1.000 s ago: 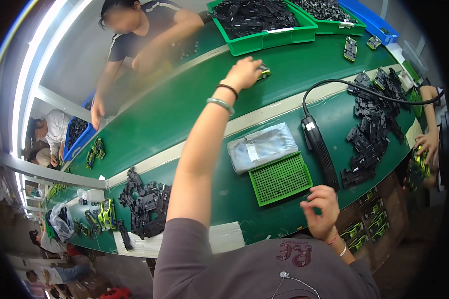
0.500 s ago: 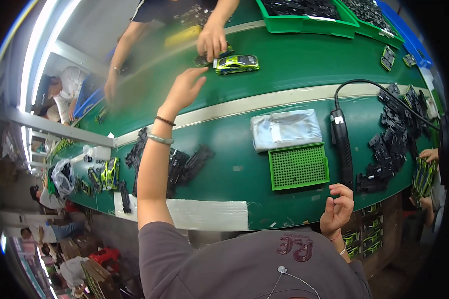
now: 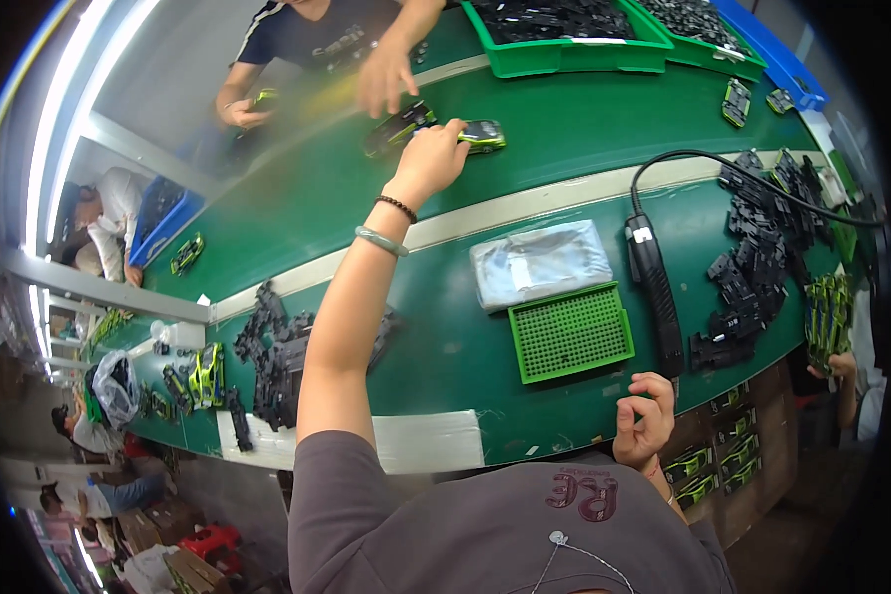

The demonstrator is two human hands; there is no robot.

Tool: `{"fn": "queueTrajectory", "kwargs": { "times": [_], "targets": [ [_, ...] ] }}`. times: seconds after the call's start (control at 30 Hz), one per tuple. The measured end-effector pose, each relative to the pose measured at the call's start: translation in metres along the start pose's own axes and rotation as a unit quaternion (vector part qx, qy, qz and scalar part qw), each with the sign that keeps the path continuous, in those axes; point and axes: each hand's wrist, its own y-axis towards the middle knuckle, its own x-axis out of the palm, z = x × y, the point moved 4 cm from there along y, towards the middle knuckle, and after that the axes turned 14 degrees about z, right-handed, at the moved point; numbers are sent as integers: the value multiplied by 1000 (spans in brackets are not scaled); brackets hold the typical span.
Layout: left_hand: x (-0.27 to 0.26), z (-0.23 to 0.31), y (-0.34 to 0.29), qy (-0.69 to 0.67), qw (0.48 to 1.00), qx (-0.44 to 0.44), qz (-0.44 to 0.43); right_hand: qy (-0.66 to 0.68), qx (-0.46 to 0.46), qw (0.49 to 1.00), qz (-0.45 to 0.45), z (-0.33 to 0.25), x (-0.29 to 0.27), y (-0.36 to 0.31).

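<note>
Green assembly-line tabletop (image 3: 564,109): our left hand (image 3: 431,158) reaches far forward to a toy car.
The one green toy car (image 3: 482,135) lies crosswise just right of our left fingertips, which curl at its rear end; whether they clamp it we cannot tell. Our right hand (image 3: 645,421), loosely curled and empty, stays well back beside one electric screwdriver (image 3: 656,289).

This is a toy-car assembly line in a factory. A long green conveyor belt (image 3: 584,119) is running between workers who are sitting along both sides. Heaps of black plastic parts (image 3: 752,267) are lying on the green workbench (image 3: 445,337), green bins (image 3: 564,49) are holding more of them, and a black electric screwdriver (image 3: 658,292) is resting beside a green screw tray (image 3: 571,332).
</note>
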Motion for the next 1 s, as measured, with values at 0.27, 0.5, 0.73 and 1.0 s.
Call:
{"fn": "queueTrajectory", "kwargs": {
  "times": [0.27, 0.5, 0.73, 1.0],
  "targets": [
    [53, 90, 83, -160, 977, 128, 55, -14, -21, 1000, 17, 1, 4, 0],
    [133, 210, 121, -124, 973, 142, -133, -36, 1, 999, 28, 0, 4, -5],
    [98, 152, 96, -14, 979, 179, -98, -31, 9, 999, 31, 1, 2, -3],
    [-30, -23, 9, -140, 989, 37, -36, -13, -19, 1000, -5, 1, 5, 3]
  ]
}}
